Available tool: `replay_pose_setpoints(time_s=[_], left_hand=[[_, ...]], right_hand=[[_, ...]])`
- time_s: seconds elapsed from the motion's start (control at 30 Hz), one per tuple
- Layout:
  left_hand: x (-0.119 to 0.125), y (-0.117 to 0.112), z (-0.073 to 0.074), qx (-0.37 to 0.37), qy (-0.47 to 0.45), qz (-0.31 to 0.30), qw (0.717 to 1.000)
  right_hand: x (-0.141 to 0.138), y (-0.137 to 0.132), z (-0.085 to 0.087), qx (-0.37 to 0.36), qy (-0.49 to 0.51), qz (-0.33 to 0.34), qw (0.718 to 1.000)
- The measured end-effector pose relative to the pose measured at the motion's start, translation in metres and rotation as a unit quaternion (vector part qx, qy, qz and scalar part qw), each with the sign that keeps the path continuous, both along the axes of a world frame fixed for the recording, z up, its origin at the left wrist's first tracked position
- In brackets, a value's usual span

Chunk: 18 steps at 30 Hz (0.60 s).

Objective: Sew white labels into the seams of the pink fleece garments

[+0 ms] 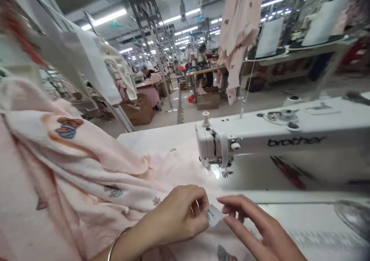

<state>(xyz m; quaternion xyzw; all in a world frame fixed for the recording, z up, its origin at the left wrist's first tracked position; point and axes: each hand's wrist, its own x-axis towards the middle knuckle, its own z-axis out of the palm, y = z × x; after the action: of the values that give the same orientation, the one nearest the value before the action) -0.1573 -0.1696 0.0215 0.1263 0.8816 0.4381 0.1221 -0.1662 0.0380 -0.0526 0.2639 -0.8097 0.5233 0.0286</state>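
My left hand (185,214), with a bangle at the wrist, pinches a small white label (214,215) between thumb and fingers. Faint print shows on the label. Just to the right, my right hand (254,224) has its thumb tip at the label's edge, and its index finger is held apart from the thumb. Pale pink plush fabric (115,168) with small bear prints lies under and left of my hands. Beyond them stands the needle head of a white sewing machine (214,145), its small lamp lit.
Red-handled scissors (289,172) lie under the machine arm. A clear round dish (351,213) sits at the right. Thread cones (270,37) stand behind the machine, and pink cloth (239,29) hangs nearby. Cardboard boxes (208,100) and people at other tables are farther back.
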Motion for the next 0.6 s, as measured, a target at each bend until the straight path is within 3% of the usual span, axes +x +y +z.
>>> replay_pose_setpoints(time_s=[0.03,0.1,0.2,0.3,0.37,0.6], left_hand=[[0.003,0.000,-0.002,-0.039,0.016,-0.015,0.999],[0.005,-0.001,-0.009,-0.029,0.005,-0.004,1.000],[0.004,-0.003,-0.021,0.088,-0.067,0.058,0.992],[0.005,-0.001,-0.031,0.214,-0.148,0.113,0.959],[0.006,0.001,-0.034,0.253,-0.176,0.135,0.942],[0.006,0.002,-0.034,0.272,-0.193,0.139,0.932]], right_hand=[[0.001,-0.006,0.009,0.001,-0.036,0.021,0.999],[0.002,-0.018,0.018,-0.008,-0.086,0.021,0.996],[0.006,-0.029,0.013,-0.043,-0.156,-0.016,0.987],[0.009,-0.032,0.009,-0.093,-0.228,-0.043,0.968],[0.011,-0.032,0.010,-0.111,-0.260,-0.053,0.958],[0.013,-0.030,0.013,-0.123,-0.304,-0.047,0.943]])
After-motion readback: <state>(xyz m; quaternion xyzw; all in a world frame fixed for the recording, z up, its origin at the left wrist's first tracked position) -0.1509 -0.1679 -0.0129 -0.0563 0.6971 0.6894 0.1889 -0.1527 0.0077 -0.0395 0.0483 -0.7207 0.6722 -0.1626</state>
